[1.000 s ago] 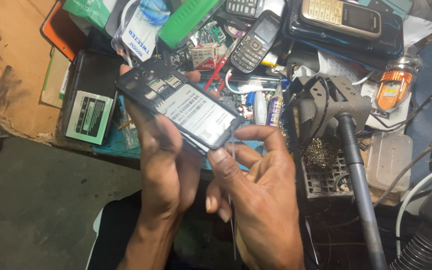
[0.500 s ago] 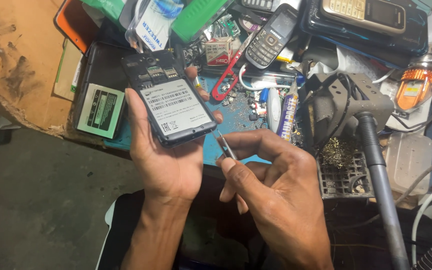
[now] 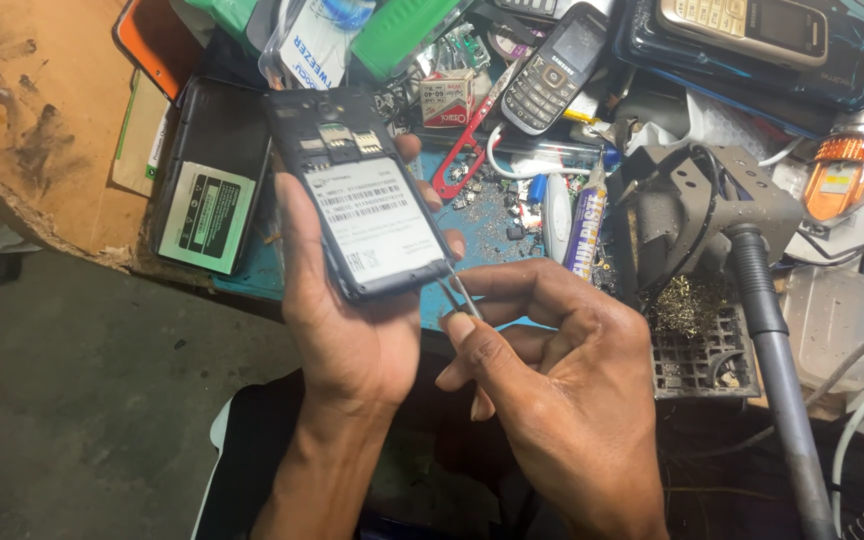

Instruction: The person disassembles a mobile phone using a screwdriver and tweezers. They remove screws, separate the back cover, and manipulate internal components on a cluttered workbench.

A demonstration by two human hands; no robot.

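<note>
While gripping the backless phone (image 3: 367, 215) above the cluttered bench (image 3: 252, 280) in left-hand fingers (image 3: 297, 230), with right-hand fingers (image 3: 472, 335) pinched on tweezers (image 3: 457, 292) at its lower corner, risked gouging the casing through slippage.

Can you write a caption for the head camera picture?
Left hand holds an open-backed phone while right hand presses tweezers to its edge.

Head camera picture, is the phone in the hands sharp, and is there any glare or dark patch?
Head view: the opened phone in the left hand is sharp, its label evenly lit without glare; the right hand with thin tweezers is crisp too; the floor lower left is dim; the bench clutter shows no blur.
</note>
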